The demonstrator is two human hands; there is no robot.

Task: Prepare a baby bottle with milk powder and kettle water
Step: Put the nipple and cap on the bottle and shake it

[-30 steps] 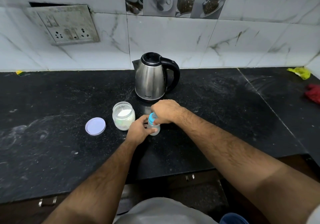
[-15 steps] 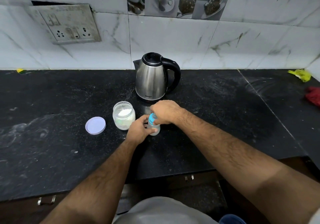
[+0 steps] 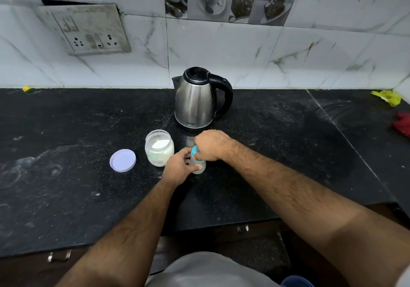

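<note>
A small clear baby bottle (image 3: 199,168) stands on the black counter (image 3: 66,175), a blue cap (image 3: 194,152) on its top. My left hand (image 3: 178,167) wraps the bottle's body from the left. My right hand (image 3: 211,144) covers the blue cap from above and grips it. To the left stands an open glass jar of white milk powder (image 3: 159,148). Its lilac lid (image 3: 122,160) lies flat further left. Behind the hands stands a steel kettle (image 3: 196,100) with a black lid and handle.
A switch and socket plate (image 3: 85,28) is on the tiled wall at the back left. A yellow scrap (image 3: 387,97) and a red cloth (image 3: 402,123) lie at the far right. The counter's front edge runs over drawer handles (image 3: 58,255).
Both hands stay on the bottle and cap, with barely any shift. The view has drifted slightly.
</note>
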